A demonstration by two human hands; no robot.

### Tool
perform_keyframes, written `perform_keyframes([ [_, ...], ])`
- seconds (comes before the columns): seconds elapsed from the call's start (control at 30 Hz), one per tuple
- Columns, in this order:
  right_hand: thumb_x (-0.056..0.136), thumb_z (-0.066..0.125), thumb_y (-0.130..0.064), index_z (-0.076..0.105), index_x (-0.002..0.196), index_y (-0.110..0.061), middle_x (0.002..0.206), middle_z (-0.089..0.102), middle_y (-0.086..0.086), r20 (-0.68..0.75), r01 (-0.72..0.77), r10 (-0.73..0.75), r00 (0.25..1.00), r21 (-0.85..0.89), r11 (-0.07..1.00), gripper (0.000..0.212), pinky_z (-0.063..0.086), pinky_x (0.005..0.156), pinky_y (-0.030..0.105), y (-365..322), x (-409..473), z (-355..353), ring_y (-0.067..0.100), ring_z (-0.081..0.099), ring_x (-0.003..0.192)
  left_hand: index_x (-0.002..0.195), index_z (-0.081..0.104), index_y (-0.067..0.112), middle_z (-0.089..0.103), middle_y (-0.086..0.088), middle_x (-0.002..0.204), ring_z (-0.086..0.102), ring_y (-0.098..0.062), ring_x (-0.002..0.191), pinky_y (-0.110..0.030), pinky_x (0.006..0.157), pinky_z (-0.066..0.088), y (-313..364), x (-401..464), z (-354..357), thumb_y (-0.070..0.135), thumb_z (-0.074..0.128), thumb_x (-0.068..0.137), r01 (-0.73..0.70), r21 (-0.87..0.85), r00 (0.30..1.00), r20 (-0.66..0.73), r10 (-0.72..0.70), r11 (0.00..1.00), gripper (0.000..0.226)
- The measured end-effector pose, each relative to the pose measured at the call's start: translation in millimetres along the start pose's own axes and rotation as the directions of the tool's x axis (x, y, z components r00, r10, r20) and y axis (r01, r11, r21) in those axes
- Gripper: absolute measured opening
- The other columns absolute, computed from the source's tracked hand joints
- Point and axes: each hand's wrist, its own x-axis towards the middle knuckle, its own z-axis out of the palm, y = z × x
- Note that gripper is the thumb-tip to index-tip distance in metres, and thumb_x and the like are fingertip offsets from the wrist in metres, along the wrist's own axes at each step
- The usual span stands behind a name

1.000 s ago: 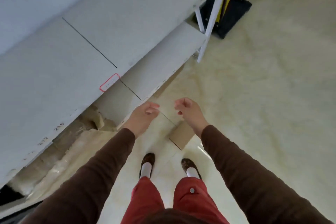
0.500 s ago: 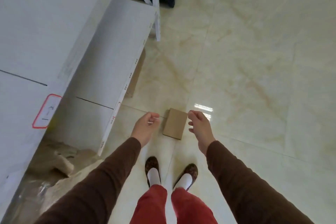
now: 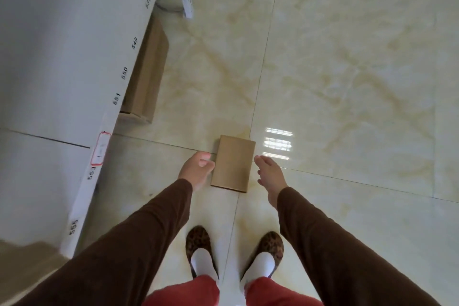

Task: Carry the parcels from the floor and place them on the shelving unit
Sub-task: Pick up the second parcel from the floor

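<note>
A small flat brown cardboard parcel (image 3: 233,163) lies on the glossy cream floor tiles just ahead of my feet. My left hand (image 3: 196,170) hangs at the parcel's left edge with its fingers loosely curled and nothing in them. My right hand (image 3: 269,174) is just off the parcel's right edge, fingers apart and empty. Whether either hand touches the parcel cannot be told. The white shelving unit (image 3: 62,62) fills the left side, its front edge marked with numbers.
A larger brown cardboard box (image 3: 149,74) sits on the floor, partly under the shelf's edge. A red-outlined label (image 3: 100,148) is stuck on the shelf's front edge. More brown wrapping (image 3: 27,263) shows at the lower left. My two feet (image 3: 233,253) stand behind the parcel.
The view has swung down from the shelf to the floor. The small parcel now lies fully in sight between my hands, which have lowered to either side of it.
</note>
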Motion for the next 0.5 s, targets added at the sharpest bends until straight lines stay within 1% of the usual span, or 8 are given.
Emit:
perform_keyframes([
  [0.07, 0.105, 0.053, -0.038, 0.042, 0.158, -0.013, 0.157, 0.05, 0.006, 0.01, -0.021, 0.021, 1.0, 0.002, 1.0, 0.06, 0.037, 0.121, 0.048, 14, 29, 3, 0.027, 0.047, 0.143, 0.14, 0.056, 0.011, 0.064, -0.013, 0.134, 0.061, -0.021, 0.11, -0.028, 0.095, 0.043, -14, 25, 10, 0.021, 0.061, 0.098, 0.019, 0.025, 1.0, 0.016, -0.019, 1.0, 0.044],
  [0.13, 0.105, 0.052, -0.039, 0.04, 0.159, -0.013, 0.159, 0.048, 0.007, 0.018, -0.034, 0.034, 0.999, -0.003, 0.999, 0.061, 0.036, 0.122, 0.048, 25, 55, 5, 0.028, 0.046, 0.145, 0.146, 0.051, 0.013, 0.062, -0.012, 0.14, 0.059, -0.02, 0.114, -0.028, 0.097, 0.041, -27, 48, 20, 0.024, 0.059, 0.099, 0.041, 0.038, 0.999, 0.025, -0.042, 0.998, 0.048],
  [0.27, 0.106, 0.051, -0.038, 0.032, 0.164, -0.013, 0.167, 0.038, 0.007, 0.049, -0.078, 0.079, 0.996, -0.03, 0.997, 0.066, 0.033, 0.124, 0.047, 43, 97, 12, 0.028, 0.04, 0.15, 0.156, 0.041, 0.015, 0.052, -0.011, 0.153, 0.052, -0.027, 0.137, -0.034, 0.112, 0.037, -46, 85, 39, 0.028, 0.057, 0.1, 0.094, 0.065, 0.995, 0.039, -0.096, 0.994, 0.059],
  [0.33, 0.106, 0.052, -0.037, 0.025, 0.166, -0.013, 0.171, 0.03, 0.006, 0.071, -0.109, 0.112, 0.991, -0.048, 0.993, 0.07, 0.031, 0.125, 0.047, 51, 113, 16, 0.028, 0.035, 0.154, 0.16, 0.033, 0.014, 0.045, -0.012, 0.159, 0.046, -0.027, 0.144, -0.034, 0.115, 0.033, -50, 99, 48, 0.027, 0.056, 0.101, 0.112, 0.071, 0.992, 0.054, -0.116, 0.991, 0.064],
  [0.4, 0.106, 0.051, -0.036, 0.023, 0.166, -0.012, 0.171, 0.03, 0.007, 0.091, -0.132, 0.14, 0.986, -0.084, 0.988, 0.071, 0.032, 0.124, 0.044, 58, 126, 19, 0.028, 0.035, 0.154, 0.162, 0.028, 0.012, 0.04, -0.012, 0.163, 0.04, -0.027, 0.149, -0.033, 0.116, 0.03, -54, 110, 57, 0.025, 0.054, 0.101, 0.129, 0.066, 0.988, 0.081, -0.134, 0.989, 0.067],
  [0.43, 0.107, 0.051, -0.035, 0.027, 0.164, -0.01, 0.168, 0.035, 0.007, 0.103, -0.141, 0.152, 0.983, -0.1, 0.985, 0.067, 0.035, 0.121, 0.041, 59, 131, 20, 0.028, 0.041, 0.149, 0.162, 0.029, 0.011, 0.039, -0.011, 0.164, 0.04, -0.026, 0.15, -0.031, 0.115, 0.031, -56, 114, 60, 0.025, 0.054, 0.101, 0.134, 0.061, 0.985, 0.096, -0.14, 0.989, 0.067],
  [0.47, 0.108, 0.049, -0.032, 0.035, 0.161, -0.009, 0.161, 0.044, 0.007, 0.121, -0.146, 0.159, 0.98, -0.106, 0.984, 0.059, 0.04, 0.112, 0.037, 59, 132, 21, 0.026, 0.049, 0.139, 0.161, 0.032, 0.011, 0.042, -0.009, 0.163, 0.041, -0.025, 0.149, -0.03, 0.113, 0.032, -58, 118, 62, 0.025, 0.054, 0.101, 0.139, 0.064, 0.983, 0.109, -0.146, 0.988, 0.065],
  [0.5, 0.108, 0.048, -0.029, 0.044, 0.155, -0.009, 0.149, 0.054, 0.006, 0.143, -0.147, 0.161, 0.976, -0.106, 0.984, 0.051, 0.04, 0.102, 0.033, 57, 132, 22, 0.023, 0.054, 0.124, 0.159, 0.036, 0.012, 0.045, -0.006, 0.161, 0.043, -0.025, 0.147, -0.029, 0.112, 0.033, -60, 121, 65, 0.025, 0.054, 0.1, 0.138, 0.062, 0.983, 0.116, -0.144, 0.989, 0.063],
])
